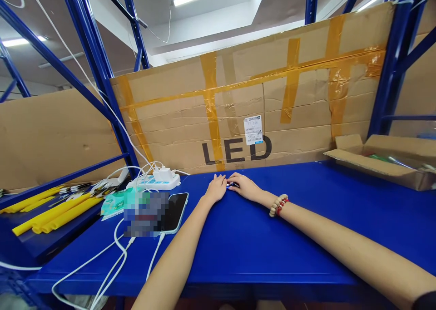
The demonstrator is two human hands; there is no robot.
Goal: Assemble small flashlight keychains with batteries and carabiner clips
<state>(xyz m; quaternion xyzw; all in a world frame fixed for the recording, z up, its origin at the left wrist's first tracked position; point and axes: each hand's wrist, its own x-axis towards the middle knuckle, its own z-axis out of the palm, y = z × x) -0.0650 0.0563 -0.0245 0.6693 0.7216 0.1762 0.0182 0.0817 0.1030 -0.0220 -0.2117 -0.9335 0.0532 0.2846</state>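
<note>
My left hand [215, 189] lies palm down on the blue shelf top [259, 242], its fingers stretched forward. Close beside it, my right hand [246, 188] has its fingers curled around a small dark shiny object [233, 184]. That object sits between the two hands, low over the shelf surface; it is too small and too covered to name. Whether my left fingertips touch it, I cannot tell. A beaded bracelet [278, 205] circles my right wrist.
To the left are a phone [176, 212], white cables [123, 251], a power strip [163, 180] and yellow tubes [68, 212]. Cardboard marked LED [177, 124] walls the back. An opened carton [384, 164] stands at right, near a blue upright [391, 83].
</note>
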